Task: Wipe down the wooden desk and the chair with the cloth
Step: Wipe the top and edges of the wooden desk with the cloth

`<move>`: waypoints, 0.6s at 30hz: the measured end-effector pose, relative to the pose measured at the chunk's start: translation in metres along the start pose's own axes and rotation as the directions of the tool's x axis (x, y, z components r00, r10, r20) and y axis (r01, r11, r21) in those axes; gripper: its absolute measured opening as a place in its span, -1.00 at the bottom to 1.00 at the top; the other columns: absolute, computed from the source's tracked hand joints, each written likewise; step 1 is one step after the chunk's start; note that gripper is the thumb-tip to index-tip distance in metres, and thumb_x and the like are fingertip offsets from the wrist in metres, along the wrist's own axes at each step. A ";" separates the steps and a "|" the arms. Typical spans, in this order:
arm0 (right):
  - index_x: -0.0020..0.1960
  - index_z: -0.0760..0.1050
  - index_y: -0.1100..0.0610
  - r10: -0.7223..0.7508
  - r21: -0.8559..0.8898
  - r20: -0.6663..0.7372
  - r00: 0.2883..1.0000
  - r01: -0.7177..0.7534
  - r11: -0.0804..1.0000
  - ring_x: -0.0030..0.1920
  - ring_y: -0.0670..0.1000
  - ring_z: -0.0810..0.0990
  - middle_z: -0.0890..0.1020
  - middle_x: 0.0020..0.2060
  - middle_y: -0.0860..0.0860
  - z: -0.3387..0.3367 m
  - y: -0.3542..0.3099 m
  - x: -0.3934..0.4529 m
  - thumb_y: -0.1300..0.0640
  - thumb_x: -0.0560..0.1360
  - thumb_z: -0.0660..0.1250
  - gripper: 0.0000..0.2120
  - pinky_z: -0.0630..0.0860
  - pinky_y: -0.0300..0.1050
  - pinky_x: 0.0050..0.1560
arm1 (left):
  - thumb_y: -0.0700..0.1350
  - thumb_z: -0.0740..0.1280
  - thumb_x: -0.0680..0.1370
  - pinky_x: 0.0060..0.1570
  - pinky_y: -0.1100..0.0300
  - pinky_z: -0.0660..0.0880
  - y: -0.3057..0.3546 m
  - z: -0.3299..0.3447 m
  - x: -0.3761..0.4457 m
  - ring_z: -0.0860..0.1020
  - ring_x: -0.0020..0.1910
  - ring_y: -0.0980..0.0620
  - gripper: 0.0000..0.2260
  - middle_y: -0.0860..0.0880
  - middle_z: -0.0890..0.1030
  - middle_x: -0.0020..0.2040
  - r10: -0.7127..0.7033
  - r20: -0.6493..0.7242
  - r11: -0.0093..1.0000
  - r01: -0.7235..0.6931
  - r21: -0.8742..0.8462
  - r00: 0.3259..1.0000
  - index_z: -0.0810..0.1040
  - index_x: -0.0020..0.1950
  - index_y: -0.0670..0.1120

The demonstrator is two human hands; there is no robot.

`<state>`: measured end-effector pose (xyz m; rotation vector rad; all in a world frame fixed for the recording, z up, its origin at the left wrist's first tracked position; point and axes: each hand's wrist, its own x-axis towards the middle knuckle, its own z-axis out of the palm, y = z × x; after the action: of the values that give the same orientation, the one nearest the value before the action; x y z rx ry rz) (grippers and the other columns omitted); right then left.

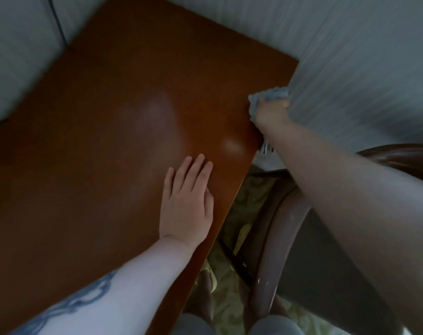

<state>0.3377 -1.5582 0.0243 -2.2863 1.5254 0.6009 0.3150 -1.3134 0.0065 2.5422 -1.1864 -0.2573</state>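
Note:
The wooden desk (109, 146) fills the left and middle of the view, its reddish-brown top bare and shiny. My left hand (187, 201) lies flat on it near its right edge, fingers together and holding nothing. My right hand (269, 112) is at the desk's far right edge against the wall, closed on a bunched blue-grey cloth (266, 97) that presses on the desk's edge. The chair (273, 228), dark brown with a curved wooden frame, stands to the right of the desk, partly hidden under my right forearm.
A pale striped wall (362, 68) runs along the desk's right side. A light surface with a dark cord (57, 22) lies beyond the desk at upper left. Patterned floor (229, 267) shows between desk and chair, with my knees at the bottom edge.

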 end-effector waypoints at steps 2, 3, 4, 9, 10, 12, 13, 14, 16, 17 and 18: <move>0.57 0.00 0.21 -0.010 0.043 -0.060 0.998 0.012 0.999 0.47 0.28 0.20 0.12 0.52 0.25 0.005 -0.002 -0.003 0.14 0.67 0.06 -0.48 0.21 0.14 0.43 | -0.02 -0.04 0.62 0.52 -0.04 0.02 0.000 0.001 -0.001 0.18 0.52 0.00 -0.56 0.01 0.33 0.50 0.003 0.010 1.000 -0.003 0.009 1.000 0.34 0.48 -0.02; 0.57 -0.01 0.18 0.012 0.148 -0.082 0.997 0.000 0.989 0.43 0.28 0.26 0.11 0.51 0.30 0.020 -0.001 -0.021 0.14 0.67 0.00 -0.50 0.28 0.07 0.36 | -0.03 -0.03 0.62 0.52 -0.04 0.01 0.000 0.001 -0.001 0.18 0.52 0.00 -0.55 0.00 0.32 0.50 0.008 0.016 1.000 -0.008 0.015 1.000 0.34 0.48 -0.02; 0.58 -0.07 0.18 0.006 0.188 -0.089 0.996 0.011 0.982 0.40 0.28 0.31 0.08 0.50 0.34 0.036 0.001 -0.042 0.14 0.68 -0.03 -0.49 0.33 0.06 0.31 | -0.03 -0.03 0.61 0.52 -0.05 0.02 -0.001 0.001 0.001 0.19 0.52 -0.01 -0.55 0.00 0.32 0.50 0.011 0.017 1.000 -0.011 0.023 1.000 0.33 0.48 -0.02; 0.57 -0.16 0.24 0.084 0.568 -0.054 0.995 -0.038 0.822 0.39 0.31 0.33 0.03 0.49 0.41 0.055 0.012 -0.093 0.20 0.68 -0.01 -0.47 0.40 0.11 0.28 | -0.02 -0.04 0.59 0.51 -0.07 0.03 -0.001 0.001 -0.001 0.18 0.51 -0.01 -0.53 0.00 0.32 0.49 0.013 0.009 1.000 -0.013 0.014 1.000 0.33 0.48 -0.02; 0.56 -0.12 0.28 0.003 0.462 -0.028 1.000 0.010 0.887 0.41 0.34 0.29 0.01 0.49 0.43 0.047 0.015 -0.081 0.24 0.67 0.04 -0.46 0.36 0.18 0.31 | -0.02 -0.04 0.60 0.51 -0.06 0.02 -0.001 0.001 -0.001 0.18 0.51 -0.01 -0.54 -0.01 0.32 0.49 0.018 0.004 1.000 -0.018 0.008 1.000 0.33 0.48 -0.02; 0.55 -0.01 0.29 -0.145 0.044 -0.004 0.989 0.145 0.988 0.44 0.36 0.23 0.01 0.52 0.36 0.038 0.010 -0.064 0.26 0.62 0.20 -0.40 0.32 0.29 0.31 | -0.02 -0.05 0.60 0.52 -0.05 -0.01 -0.002 0.001 -0.002 0.17 0.52 -0.01 -0.54 -0.01 0.31 0.50 0.024 -0.013 1.000 -0.024 -0.010 1.000 0.33 0.48 -0.02; 0.56 -0.02 0.27 -0.138 -0.001 -0.028 0.990 0.138 0.990 0.46 0.35 0.20 -0.02 0.53 0.33 0.037 0.006 -0.059 0.25 0.62 0.21 -0.39 0.32 0.29 0.32 | -0.02 -0.05 0.60 0.52 -0.04 -0.02 -0.003 0.001 -0.002 0.17 0.52 0.00 -0.54 0.00 0.32 0.50 0.025 -0.024 0.999 -0.025 -0.027 0.999 0.34 0.47 -0.02; 0.58 -0.08 0.23 -0.022 0.117 -0.069 0.997 0.030 0.993 0.47 0.34 0.19 -0.05 0.53 0.34 0.035 0.002 -0.061 0.24 0.65 0.15 -0.40 0.32 0.25 0.33 | -0.03 -0.04 0.60 0.52 -0.03 -0.03 -0.003 0.001 -0.003 0.17 0.52 0.01 -0.54 0.00 0.32 0.50 0.027 -0.037 0.998 -0.029 -0.056 0.999 0.35 0.47 -0.03; 0.59 -0.16 0.15 0.081 0.289 -0.080 0.994 -0.055 0.956 0.41 0.29 0.32 -0.04 0.51 0.39 0.053 -0.002 -0.097 0.20 0.68 -0.01 -0.46 0.42 0.10 0.26 | -0.09 0.03 0.60 0.53 0.00 -0.04 -0.005 0.000 -0.003 0.18 0.51 0.03 -0.58 -0.01 0.35 0.48 0.012 -0.048 0.988 -0.019 -0.152 0.999 0.38 0.45 -0.05; 0.59 -0.14 0.15 0.046 0.310 -0.082 0.996 -0.018 0.950 0.32 0.24 0.43 0.07 0.48 0.39 0.070 -0.002 -0.122 0.17 0.68 -0.04 -0.48 0.49 0.02 0.14 | -0.14 0.08 0.60 0.53 0.02 -0.05 -0.005 -0.001 -0.004 0.19 0.51 0.03 -0.60 -0.01 0.37 0.47 0.004 -0.040 0.978 -0.012 -0.206 0.999 0.39 0.44 -0.06; 0.57 -0.08 0.17 0.015 0.343 -0.038 0.999 -0.001 0.939 0.22 0.19 0.53 0.27 0.41 0.33 0.085 0.003 -0.149 0.12 0.69 -0.05 -0.51 0.52 -0.03 -0.01 | -0.18 0.11 0.59 0.53 0.03 -0.07 -0.006 -0.004 -0.005 0.20 0.51 0.03 -0.60 -0.02 0.38 0.46 0.007 -0.024 0.971 -0.013 -0.241 1.000 0.41 0.43 -0.07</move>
<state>0.2710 -1.4006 0.0277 -2.0362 1.5207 0.2646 0.3168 -1.3048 0.0078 2.3222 -1.0875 -0.3465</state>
